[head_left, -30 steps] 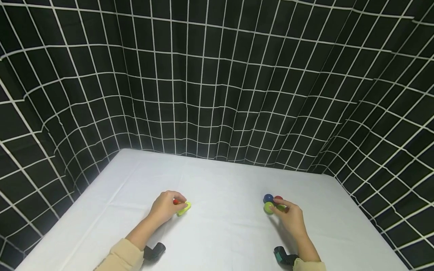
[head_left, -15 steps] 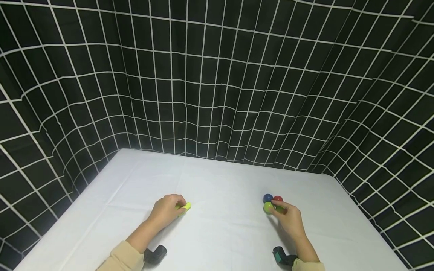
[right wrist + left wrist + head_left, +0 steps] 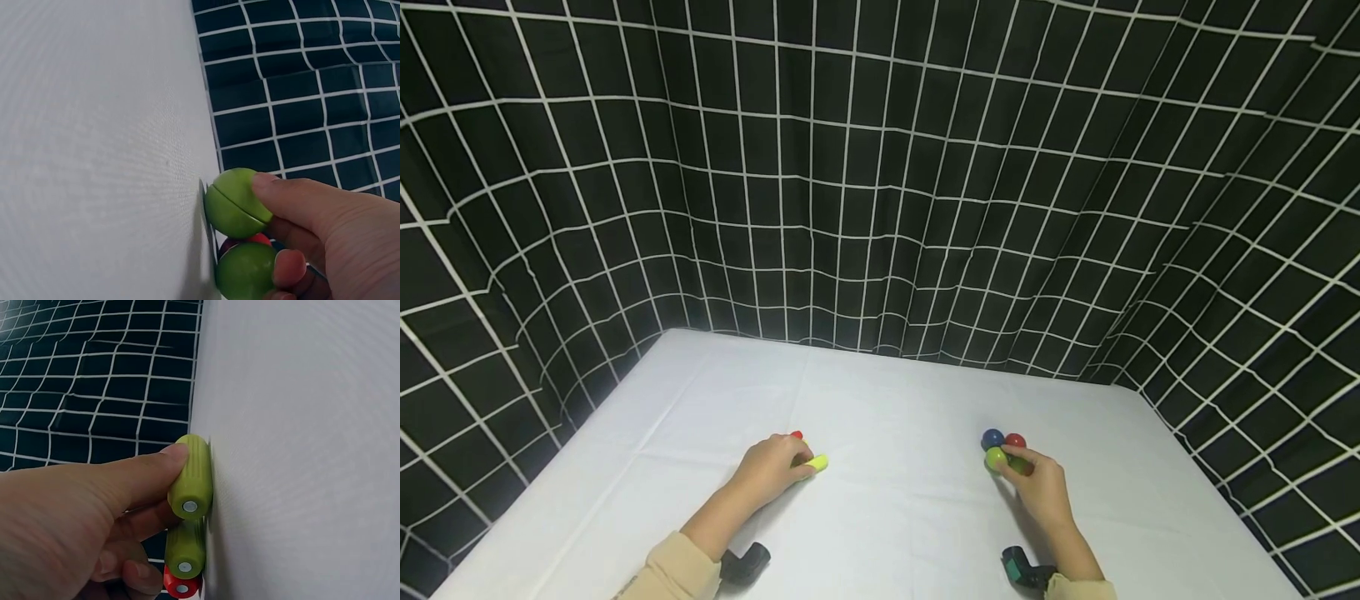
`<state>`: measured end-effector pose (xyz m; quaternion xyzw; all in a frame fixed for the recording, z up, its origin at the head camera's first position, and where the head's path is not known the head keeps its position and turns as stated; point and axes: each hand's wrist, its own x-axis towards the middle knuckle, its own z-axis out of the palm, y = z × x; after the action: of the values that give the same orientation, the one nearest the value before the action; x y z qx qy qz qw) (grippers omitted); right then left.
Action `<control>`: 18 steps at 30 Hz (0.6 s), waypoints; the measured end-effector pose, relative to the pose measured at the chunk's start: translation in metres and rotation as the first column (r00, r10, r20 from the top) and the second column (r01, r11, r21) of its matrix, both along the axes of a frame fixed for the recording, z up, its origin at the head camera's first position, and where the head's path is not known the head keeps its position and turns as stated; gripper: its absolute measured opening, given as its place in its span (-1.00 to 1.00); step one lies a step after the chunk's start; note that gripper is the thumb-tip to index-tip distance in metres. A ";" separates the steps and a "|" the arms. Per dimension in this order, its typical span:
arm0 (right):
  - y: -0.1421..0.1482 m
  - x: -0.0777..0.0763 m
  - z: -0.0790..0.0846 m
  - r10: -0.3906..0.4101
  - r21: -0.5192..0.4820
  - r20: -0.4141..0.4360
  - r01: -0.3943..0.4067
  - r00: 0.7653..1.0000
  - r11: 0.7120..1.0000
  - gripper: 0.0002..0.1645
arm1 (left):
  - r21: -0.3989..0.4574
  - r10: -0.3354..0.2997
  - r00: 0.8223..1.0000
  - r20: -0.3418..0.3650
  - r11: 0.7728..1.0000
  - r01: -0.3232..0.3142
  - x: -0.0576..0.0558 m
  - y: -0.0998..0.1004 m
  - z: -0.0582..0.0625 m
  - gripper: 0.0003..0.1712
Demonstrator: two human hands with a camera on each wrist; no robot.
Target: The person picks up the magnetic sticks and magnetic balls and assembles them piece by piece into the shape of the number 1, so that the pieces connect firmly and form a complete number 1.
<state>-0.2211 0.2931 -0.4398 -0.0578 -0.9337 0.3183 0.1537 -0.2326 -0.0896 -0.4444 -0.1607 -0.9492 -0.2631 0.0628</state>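
Note:
At left, my left hand (image 3: 772, 467) pinches a yellow-green magnetic rod (image 3: 818, 462), thumb on its near side. In the left wrist view this ribbed green rod (image 3: 192, 469) shows a round metal end. A second green rod (image 3: 185, 550) and a red rod (image 3: 181, 585) lie just behind it. On the right, my right hand (image 3: 1041, 487) holds a light green ball (image 3: 996, 457) between thumb and fingers. A blue ball (image 3: 992, 439), a red ball (image 3: 1015, 440) and another green ball (image 3: 245, 270) cluster against it; the fingers partly hide that other green ball.
A white cloth (image 3: 895, 508) covers the table. Black curtain with a white grid (image 3: 865, 208) surrounds its back and sides. Dark wrist devices (image 3: 745, 563) show beside both sleeves near the front.
The left rod has turned and shifted slightly right and nearer; a red piece shows again beyond the left fingers. My right hand and the light green ball have barely moved.

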 end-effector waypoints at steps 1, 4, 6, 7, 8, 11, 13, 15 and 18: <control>0.000 0.000 0.000 0.002 0.003 -0.002 -0.002 1.000 1.000 -0.61 | -0.004 -0.005 1.000 -0.002 1.000 0.005 0.000 0.000 0.000 -0.83; 0.000 0.001 0.000 0.008 0.008 -0.005 -0.008 1.000 1.000 -0.61 | -0.017 -0.017 1.000 -0.008 1.000 0.017 0.001 0.001 0.001 -0.83; 0.000 0.001 0.000 0.009 0.010 0.002 -0.009 1.000 1.000 -0.61 | -0.026 -0.026 1.000 -0.012 0.999 0.026 0.001 0.002 0.001 -0.83; 0.000 0.001 0.000 0.009 0.012 0.004 -0.009 1.000 1.000 -0.61 | -0.031 -0.031 0.999 -0.015 0.999 0.031 0.001 0.002 0.002 -0.83; 0.000 0.001 0.000 0.007 0.017 0.006 -0.007 1.000 1.000 -0.60 | -0.035 -0.035 0.999 -0.019 0.999 0.035 0.001 0.002 0.002 -0.83; 0.000 0.001 -0.001 0.003 0.024 0.007 -0.003 1.000 1.000 -0.60 | -0.049 -0.050 0.998 -0.038 0.998 0.048 0.001 0.003 0.002 -0.84; 0.000 0.001 -0.001 0.000 0.027 0.003 0.000 1.000 1.000 -0.60 | -0.054 -0.057 0.997 -0.054 0.997 0.054 0.002 0.003 0.002 -0.84; 0.000 0.001 -0.002 -0.001 0.029 0.002 0.001 1.000 1.000 -0.60 | -0.058 -0.062 0.996 -0.064 0.997 0.059 0.002 0.004 0.002 -0.84; 0.000 0.001 -0.003 0.000 0.030 0.006 -0.001 1.000 1.000 -0.59 | -0.061 -0.074 0.995 -0.063 0.996 0.070 0.002 0.004 0.002 -0.84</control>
<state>-0.2206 0.2932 -0.4424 -0.0562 -0.9389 0.3039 0.1516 -0.2302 -0.0858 -0.4428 -0.2050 -0.9476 -0.2320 0.0793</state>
